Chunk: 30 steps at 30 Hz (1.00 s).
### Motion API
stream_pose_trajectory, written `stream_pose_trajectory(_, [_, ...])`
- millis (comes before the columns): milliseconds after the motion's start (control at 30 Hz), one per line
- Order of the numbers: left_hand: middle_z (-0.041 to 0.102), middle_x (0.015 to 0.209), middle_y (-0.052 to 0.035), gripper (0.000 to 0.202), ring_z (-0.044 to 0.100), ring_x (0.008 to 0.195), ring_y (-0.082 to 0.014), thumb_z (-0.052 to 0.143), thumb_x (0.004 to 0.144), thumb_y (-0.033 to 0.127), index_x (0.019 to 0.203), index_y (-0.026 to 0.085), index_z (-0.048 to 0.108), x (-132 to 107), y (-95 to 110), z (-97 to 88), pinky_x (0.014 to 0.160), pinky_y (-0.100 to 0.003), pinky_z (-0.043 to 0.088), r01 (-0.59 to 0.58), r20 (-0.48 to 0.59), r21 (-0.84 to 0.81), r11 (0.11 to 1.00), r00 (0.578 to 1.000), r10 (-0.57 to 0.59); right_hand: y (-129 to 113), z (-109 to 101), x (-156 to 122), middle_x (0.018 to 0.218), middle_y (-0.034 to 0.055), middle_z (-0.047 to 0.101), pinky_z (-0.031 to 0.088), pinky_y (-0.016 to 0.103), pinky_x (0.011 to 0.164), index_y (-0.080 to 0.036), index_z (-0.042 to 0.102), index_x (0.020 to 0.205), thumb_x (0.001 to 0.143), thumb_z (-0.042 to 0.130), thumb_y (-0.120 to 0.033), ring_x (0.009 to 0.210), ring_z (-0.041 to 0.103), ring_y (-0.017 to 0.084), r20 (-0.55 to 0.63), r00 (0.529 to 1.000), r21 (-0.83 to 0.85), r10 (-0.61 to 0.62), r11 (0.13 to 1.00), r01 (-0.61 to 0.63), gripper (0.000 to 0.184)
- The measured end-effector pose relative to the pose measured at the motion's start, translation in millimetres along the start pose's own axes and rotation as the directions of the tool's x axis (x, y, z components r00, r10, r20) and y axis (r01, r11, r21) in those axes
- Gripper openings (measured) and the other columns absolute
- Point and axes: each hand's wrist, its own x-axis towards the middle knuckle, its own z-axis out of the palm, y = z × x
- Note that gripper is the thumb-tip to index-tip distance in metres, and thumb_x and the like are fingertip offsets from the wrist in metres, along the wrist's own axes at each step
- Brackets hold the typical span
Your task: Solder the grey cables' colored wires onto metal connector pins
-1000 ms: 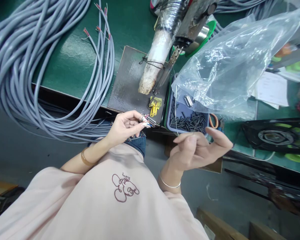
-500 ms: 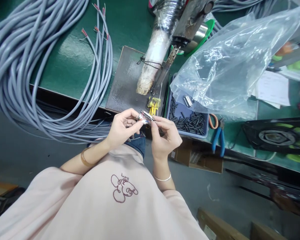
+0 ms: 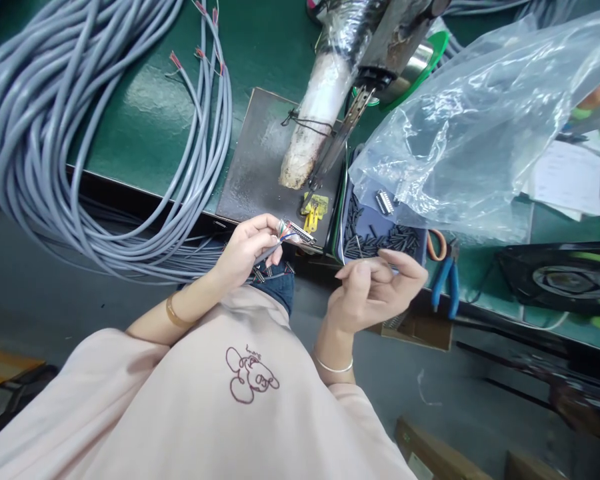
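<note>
My left hand (image 3: 253, 250) is closed around the end of a grey cable (image 3: 266, 255), whose thin coloured wires (image 3: 287, 235) fan out to a multi-pin connector (image 3: 301, 232). The connector points right from the fingertips, just below a small yellow fixture (image 3: 313, 213). My right hand (image 3: 375, 290) is apart from it, at the front edge of a blue tray (image 3: 420, 243). Its thumb and index finger are pinched and the other fingers stretch out. A thin, narrow piece (image 3: 359, 247) shows above the fingertips; what it is, I cannot make out. Short black tubes (image 3: 380, 239) lie in the tray.
A soldering iron (image 3: 355, 110) and a wrapped tube (image 3: 310, 127) slant over a dark board (image 3: 255, 153). Coiled grey cables (image 3: 45, 107) lie left. At right are a clear plastic bag (image 3: 470, 127), loose connectors (image 3: 384, 202), blue-handled cutters (image 3: 446, 280) and a fan (image 3: 563, 275).
My right hand has left the connector and moved right to the tray's front edge, its outer fingers spreading. The left hand still holds the cable, and the view has shifted slightly.
</note>
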Motion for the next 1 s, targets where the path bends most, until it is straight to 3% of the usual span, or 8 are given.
stream_pose_trajectory(133, [0.066,0.06,0.0005,0.01,0.051,0.043,-0.0083,0.064,0.058,0.019,0.068,0.016,0.06,-1,1,-2.3,0.041,-0.02,0.034,0.001,0.035,-0.064,0.998,0.999,0.001,-2,-4,-2,0.08,-0.0031,0.076,0.055,0.019,0.05,-0.022,0.061,0.104,0.096,0.062,-0.022,0.054,0.07,0.01,0.146,0.988,-0.061,0.054,0.997,-0.045,0.007])
stream_pose_trajectory(300, [0.068,0.063,-0.0016,0.005,0.048,0.039,-0.0074,0.06,0.051,0.015,0.056,0.015,0.057,-1,2,-6.2,0.039,-0.021,0.028,0.023,0.146,-0.15,0.988,0.989,0.0,0,-3,-6,0.09,0.0005,0.079,0.064,0.029,0.074,-0.023,0.065,0.095,0.09,0.069,-0.013,0.083,0.078,0.016,0.272,0.939,-0.085,-0.213,0.966,0.243,0.012])
stream_pose_trajectory(467, [0.06,0.052,0.0003,0.004,0.044,0.036,-0.0081,0.059,0.048,0.015,0.049,0.016,0.056,-2,2,-9.0,0.04,-0.023,0.027,0.032,0.19,-0.181,0.983,0.982,0.003,-8,-5,-8,0.101,0.0019,0.08,0.064,0.026,0.064,-0.024,0.062,0.094,0.091,0.069,-0.018,0.076,0.077,0.014,0.364,0.851,-0.073,-0.379,0.899,0.432,0.01])
stream_pose_trajectory(600, [0.059,0.053,0.0004,0.005,0.044,0.037,-0.0078,0.06,0.049,0.017,0.05,0.016,0.055,-2,0,-9.4,0.04,-0.023,0.027,0.019,0.179,-0.16,0.987,0.984,0.01,-13,-3,-7,0.098,0.0019,0.081,0.064,0.025,0.07,-0.023,0.063,0.094,0.089,0.072,-0.015,0.081,0.078,0.014,0.429,0.79,-0.118,-0.438,0.84,0.53,0.013])
stream_pose_trajectory(800, [0.064,0.058,-0.0002,0.006,0.046,0.039,-0.0076,0.064,0.05,0.018,0.054,0.016,0.059,-1,-3,-8.2,0.042,-0.023,0.028,-0.03,0.159,-0.122,0.992,0.986,0.05,-10,3,-8,0.097,0.0025,0.082,0.062,0.021,0.073,-0.022,0.064,0.095,0.087,0.072,-0.009,0.085,0.079,0.013,0.368,0.845,-0.245,-0.387,0.837,0.49,0.017])
stream_pose_trajectory(1000, [0.063,0.061,-0.0022,0.019,0.05,0.045,-0.0087,0.076,0.056,0.027,0.056,0.016,0.06,-2,-7,-12.9,0.046,-0.023,0.036,-0.122,0.192,-0.093,0.988,0.972,0.138,-6,1,-11,0.098,0.0018,0.082,0.064,0.022,0.073,-0.022,0.066,0.098,0.086,0.073,-0.009,0.083,0.079,0.013,0.342,0.836,-0.224,-0.43,0.826,0.517,0.019])
